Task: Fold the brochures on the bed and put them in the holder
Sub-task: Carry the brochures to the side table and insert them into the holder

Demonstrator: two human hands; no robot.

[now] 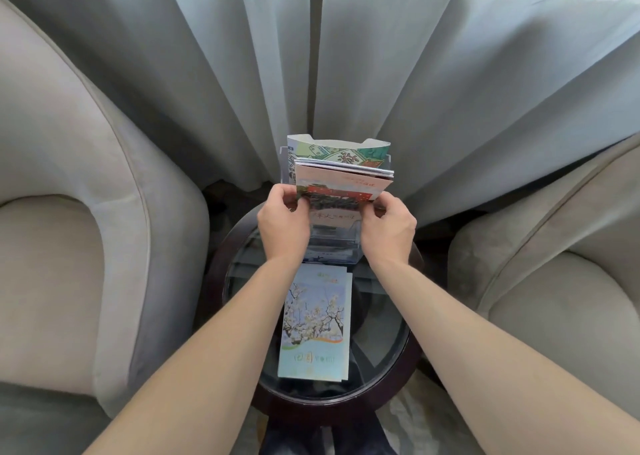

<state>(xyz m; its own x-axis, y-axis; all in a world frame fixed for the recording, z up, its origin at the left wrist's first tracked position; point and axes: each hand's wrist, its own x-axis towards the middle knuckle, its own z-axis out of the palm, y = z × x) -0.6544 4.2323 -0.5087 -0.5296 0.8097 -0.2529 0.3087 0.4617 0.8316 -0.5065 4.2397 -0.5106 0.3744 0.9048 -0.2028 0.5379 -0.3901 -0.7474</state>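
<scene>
Clear acrylic holder (332, 243) looked light, so the left hand (283, 228) and right hand (388, 231), pinching the red-and-pink folded brochure (337, 195), risked tipping it far across the glass worktop (377, 319).

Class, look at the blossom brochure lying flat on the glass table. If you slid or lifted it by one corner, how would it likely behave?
The blossom brochure is thin folded paper, so it is probably light and would likely droop when lifted by a corner. The glass table looks smooth, so a push would probably make it slide. Its layered edges show on the right, so it might fan open.
</scene>
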